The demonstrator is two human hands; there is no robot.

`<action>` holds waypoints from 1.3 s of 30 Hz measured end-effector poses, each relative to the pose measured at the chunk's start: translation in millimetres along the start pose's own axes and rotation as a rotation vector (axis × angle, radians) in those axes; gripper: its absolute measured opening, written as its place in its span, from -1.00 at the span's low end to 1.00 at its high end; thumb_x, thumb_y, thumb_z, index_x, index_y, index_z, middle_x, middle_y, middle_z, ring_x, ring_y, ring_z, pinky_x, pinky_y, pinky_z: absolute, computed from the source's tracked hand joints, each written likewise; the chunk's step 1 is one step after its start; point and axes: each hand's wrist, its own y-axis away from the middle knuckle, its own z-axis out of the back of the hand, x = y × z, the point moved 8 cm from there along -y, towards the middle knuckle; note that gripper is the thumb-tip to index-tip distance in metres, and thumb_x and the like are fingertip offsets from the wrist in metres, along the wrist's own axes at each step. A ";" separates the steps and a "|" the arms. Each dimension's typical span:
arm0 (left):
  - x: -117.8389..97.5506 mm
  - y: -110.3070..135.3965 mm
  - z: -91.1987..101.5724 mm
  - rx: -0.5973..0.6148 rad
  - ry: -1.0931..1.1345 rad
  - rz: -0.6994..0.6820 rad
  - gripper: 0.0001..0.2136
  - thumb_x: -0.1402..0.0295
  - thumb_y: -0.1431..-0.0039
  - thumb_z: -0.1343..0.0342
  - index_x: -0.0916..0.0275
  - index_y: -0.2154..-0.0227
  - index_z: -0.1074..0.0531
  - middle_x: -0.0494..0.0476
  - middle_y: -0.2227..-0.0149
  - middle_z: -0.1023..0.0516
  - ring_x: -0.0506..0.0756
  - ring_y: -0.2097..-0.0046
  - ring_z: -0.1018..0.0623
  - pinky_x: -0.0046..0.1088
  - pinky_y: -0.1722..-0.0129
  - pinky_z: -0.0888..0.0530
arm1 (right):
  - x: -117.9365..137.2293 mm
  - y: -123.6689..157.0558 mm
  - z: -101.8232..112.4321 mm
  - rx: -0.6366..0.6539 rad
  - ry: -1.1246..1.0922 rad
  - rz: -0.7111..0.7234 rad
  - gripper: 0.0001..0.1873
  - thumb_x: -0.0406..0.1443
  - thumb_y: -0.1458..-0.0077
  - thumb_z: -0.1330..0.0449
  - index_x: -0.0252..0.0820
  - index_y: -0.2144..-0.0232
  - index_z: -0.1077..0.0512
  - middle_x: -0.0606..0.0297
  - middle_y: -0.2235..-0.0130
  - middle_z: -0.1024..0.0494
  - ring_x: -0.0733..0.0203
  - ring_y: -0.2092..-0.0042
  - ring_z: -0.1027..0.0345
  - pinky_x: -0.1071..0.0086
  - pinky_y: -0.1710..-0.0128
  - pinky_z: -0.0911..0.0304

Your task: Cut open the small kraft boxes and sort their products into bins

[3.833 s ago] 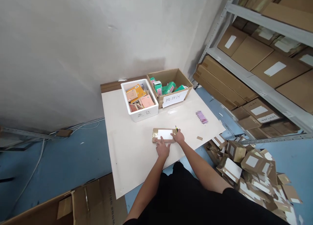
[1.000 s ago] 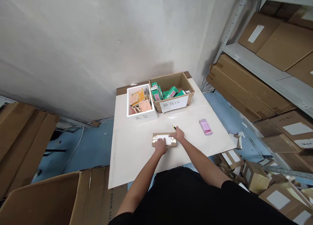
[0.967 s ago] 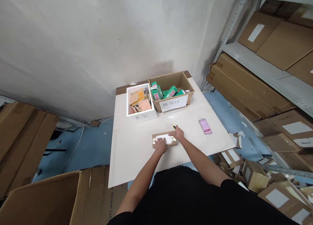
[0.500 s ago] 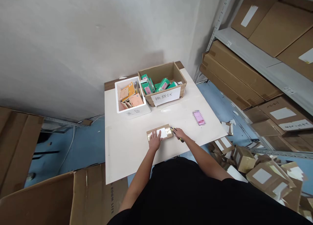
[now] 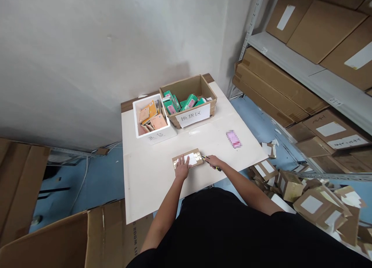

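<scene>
A small brown cardboard box (image 5: 196, 152) with a white label and shiny tape lies on the white-covered table (image 5: 151, 178). My left hand (image 5: 182, 168) rests on its left part, fingers spread across the label. In my right hand (image 5: 214, 161) is a utility knife (image 5: 217, 168) with a black and yellow handle, gripped in closed fingers. Its tip is at the box's right end; whether the blade is in the tape cannot be made out. To the right on the table lies a pink, pixelated item (image 5: 234, 139).
Behind the small box stand a white foam bin (image 5: 157, 137) of orange and pink packets and a cardboard bin (image 5: 213, 105) of green boxes. Shelving (image 5: 296, 60) with cartons rises at right. Discarded boxes (image 5: 312, 206) pile up below; a large open carton (image 5: 107, 229) is lower left.
The knife has swung to a flatter angle at the box's right end. My left hand stays on the box. The whole view has shifted slightly.
</scene>
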 end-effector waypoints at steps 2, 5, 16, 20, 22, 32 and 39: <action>-0.1 -0.1 6.2 0.004 -0.001 0.006 -0.41 0.08 -0.51 0.19 -0.03 -0.52 0.01 0.19 -0.59 0.16 0.29 -0.57 0.07 0.03 -0.44 -0.15 | -6.2 5.5 -1.5 0.020 0.024 -0.015 -0.57 0.02 -0.39 -0.15 -0.14 0.39 -0.35 0.46 0.63 -0.37 0.33 0.68 -0.24 0.49 0.56 -0.19; 0.1 -2.9 14.9 0.027 -0.001 0.023 -0.41 0.08 -0.49 0.13 -0.04 -0.51 -0.03 0.21 -0.58 0.09 0.30 -0.56 0.05 0.04 -0.42 -0.19 | -13.7 10.7 3.9 -0.124 -0.012 -0.031 -0.55 0.06 -0.42 -0.08 -0.14 0.34 -0.40 0.44 0.60 -0.42 0.32 0.63 -0.31 0.50 0.50 -0.25; -1.7 -1.7 14.2 0.045 0.019 0.055 -0.41 0.09 -0.50 0.14 -0.05 -0.51 -0.01 0.18 -0.59 0.16 0.28 -0.56 0.06 0.01 -0.42 -0.20 | 48.3 -14.6 6.2 -0.289 0.214 -0.032 -0.62 -0.03 -0.42 -0.08 -0.17 0.20 -0.50 0.13 0.29 -0.65 0.10 0.40 -0.57 0.35 0.34 -0.35; -2.2 -1.9 7.5 0.036 0.031 0.066 -0.41 0.09 -0.50 0.15 -0.03 -0.52 0.00 0.17 -0.59 0.19 0.27 -0.57 0.09 -0.01 -0.45 -0.15 | 56.7 -12.6 3.2 -0.427 0.382 -0.049 -0.67 -0.05 -0.31 -0.26 -0.16 0.08 -0.54 -0.02 0.09 -0.67 -0.07 0.03 -0.60 0.29 0.11 -0.39; -2.9 -1.9 5.9 0.026 0.041 0.065 -0.41 0.09 -0.50 0.15 -0.06 -0.52 0.00 0.15 -0.59 0.18 0.26 -0.57 0.10 -0.01 -0.45 -0.14 | 55.7 -10.4 -0.1 -0.425 0.412 -0.051 -0.66 -0.06 -0.26 -0.32 -0.15 0.05 -0.54 -0.04 0.07 -0.67 -0.11 -0.04 -0.57 0.27 0.06 -0.38; -3.3 1.4 7.9 0.022 0.087 0.066 -0.41 0.11 -0.48 0.13 -0.07 -0.51 -0.02 0.10 -0.59 0.18 0.27 -0.57 0.09 0.00 -0.45 -0.14 | 42.2 9.6 0.3 -0.353 0.534 -0.035 -0.83 -0.18 -0.29 -0.28 -0.13 0.18 -0.60 -0.01 0.09 -0.69 -0.17 -0.02 -0.58 0.22 0.10 -0.40; 0.2 -11.6 28.9 -0.026 0.102 0.068 -0.50 0.14 -0.48 0.15 -0.02 -0.40 -0.29 0.20 -0.51 -0.17 0.30 -0.48 -0.18 -0.03 -0.34 -0.30 | -54.3 23.2 11.5 -0.418 0.236 -0.197 -0.48 -0.04 -0.53 0.13 -0.20 0.12 -0.52 0.13 0.28 -0.68 0.09 0.31 -0.63 0.33 0.21 -0.40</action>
